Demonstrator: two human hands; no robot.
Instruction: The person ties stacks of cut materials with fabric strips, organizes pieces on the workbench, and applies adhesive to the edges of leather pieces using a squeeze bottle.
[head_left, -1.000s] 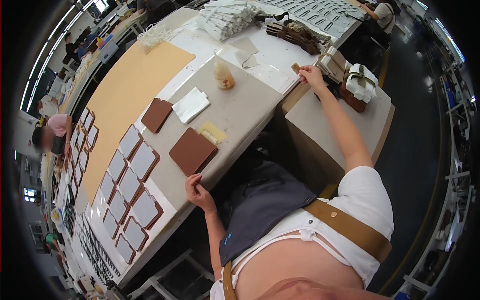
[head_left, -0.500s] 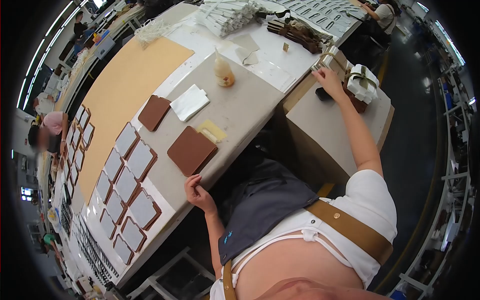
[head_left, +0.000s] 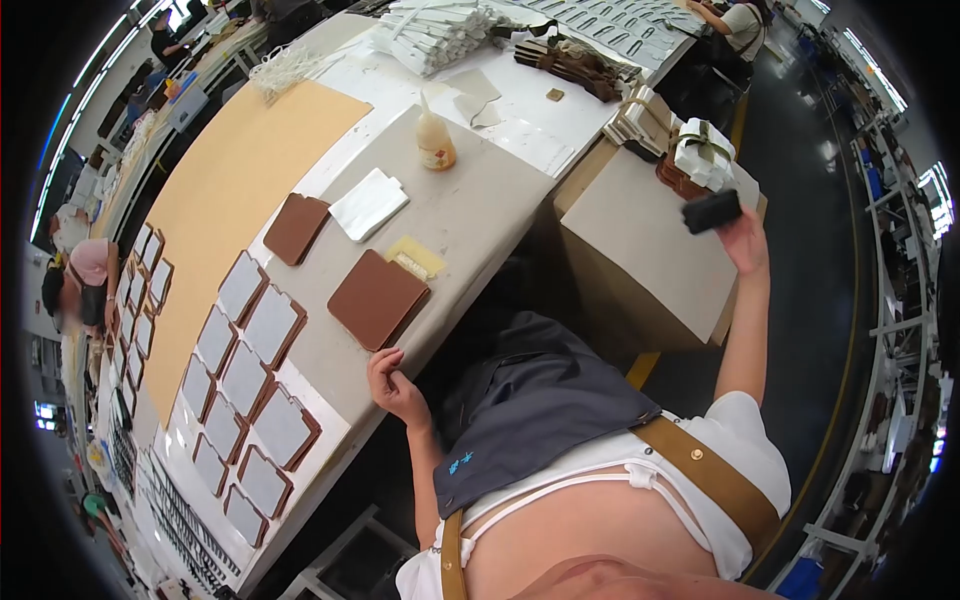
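Observation:
My right hand (head_left: 743,243) is closed on a small black block (head_left: 711,211), held out over the right side of a box with a grey top (head_left: 640,235). Just beyond it, a white bundle tied with a dark band (head_left: 704,155) rests on brown pieces. My left hand (head_left: 400,390) is at the table's near edge, its fingers loosely curled with nothing visible in them. Close to its fingertips lies a brown leather-like panel (head_left: 379,298), with a yellow pad (head_left: 416,257) behind it. Farther back are another brown panel (head_left: 295,228) and a white folded piece (head_left: 369,204).
Rows of grey-faced, brown-edged panels (head_left: 245,378) cover the table's left part. A bottle with a pointed nozzle (head_left: 435,140) stands behind the white piece. A banded stack of pale strips (head_left: 643,118) sits on the box. Other people are at surrounding tables; shelving lines the right aisle.
My right hand has moved from beside the pale strips toward me and to the right, and now holds the black block. My left hand stays at the table edge. The view has shifted slightly.

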